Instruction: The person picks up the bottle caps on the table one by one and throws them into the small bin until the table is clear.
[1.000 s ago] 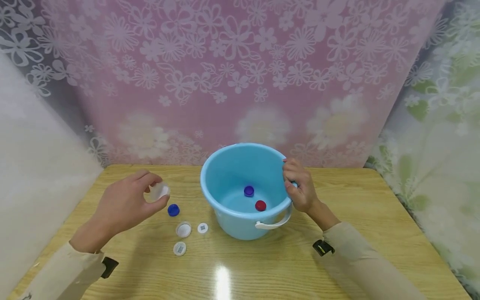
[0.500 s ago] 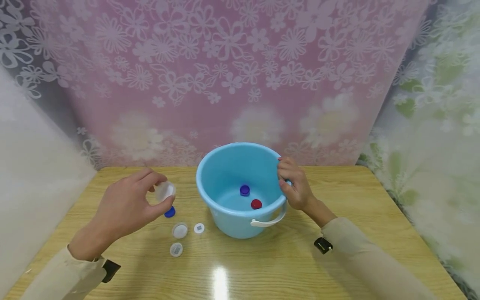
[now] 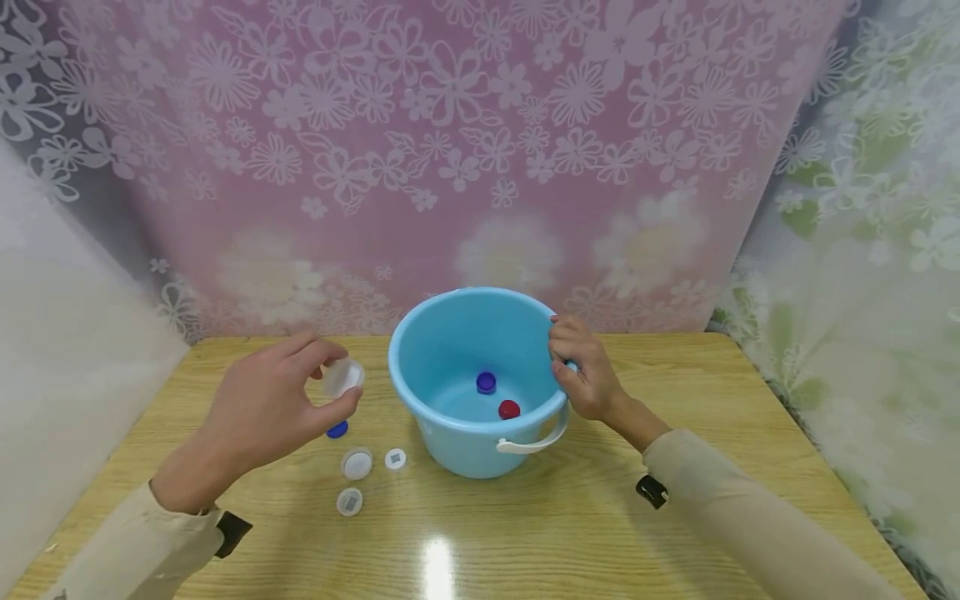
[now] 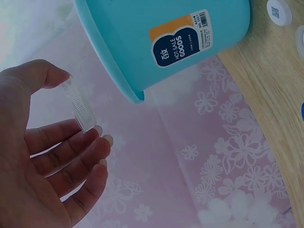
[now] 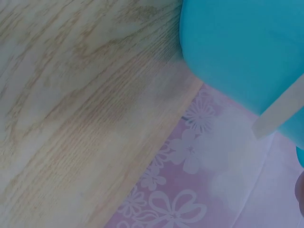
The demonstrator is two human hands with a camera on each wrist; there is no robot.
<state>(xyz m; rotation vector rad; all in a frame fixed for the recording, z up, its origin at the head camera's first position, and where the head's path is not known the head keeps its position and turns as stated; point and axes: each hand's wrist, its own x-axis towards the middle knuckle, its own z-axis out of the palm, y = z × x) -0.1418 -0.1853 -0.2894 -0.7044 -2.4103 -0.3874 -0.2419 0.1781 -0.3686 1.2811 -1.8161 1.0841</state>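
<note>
My left hand (image 3: 273, 400) pinches a clear, ridged plastic cap (image 4: 78, 104) between thumb and fingertips, held above the table left of the bucket. My right hand (image 3: 588, 367) grips the right rim of the light blue bucket (image 3: 450, 429), which stands upright on the table. Inside the bucket lie a purple cap (image 3: 486, 382) and a red cap (image 3: 509, 409). Below the left hand a blue cap (image 3: 337, 429) is partly covered by it. Nearby lie a clear-rimmed white cap (image 3: 357, 464), a white cap (image 3: 395, 459) with a printed code, and another coded cap (image 3: 349, 502).
The bucket's white handle (image 3: 532, 443) hangs on its front right side. A label (image 4: 180, 40) shows on the bucket wall. The wooden table (image 3: 660, 517) ends at a pink floral curtain (image 3: 420, 167) behind, with pale curtains at both sides.
My left hand has moved right with the clear cap, closer to the bucket, now partly over the blue cap. My right hand stays on the rim. The view has shifted slightly.
</note>
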